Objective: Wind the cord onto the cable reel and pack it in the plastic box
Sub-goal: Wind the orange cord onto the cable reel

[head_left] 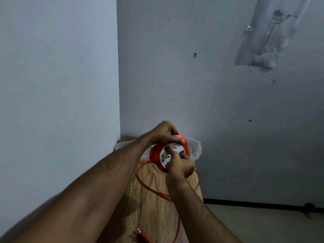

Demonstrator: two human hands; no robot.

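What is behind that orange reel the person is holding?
A clear plastic box sits behind the cable reel on the wooden table, against the wall. The reel and both hands hide most of the box, so its contents cannot be seen.

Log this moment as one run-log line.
left hand grips round orange cable reel | right hand on its white hub | orange cord loose on wooden table | clear plastic box behind

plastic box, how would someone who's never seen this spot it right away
Follow the narrow wooden table to its far end, in the corner where the two walls meet. The plastic box sits there, just behind the orange cable reel gripped by the left hand and right hand. It is the only clear, see-through thing, unlike the orange reel and cord.
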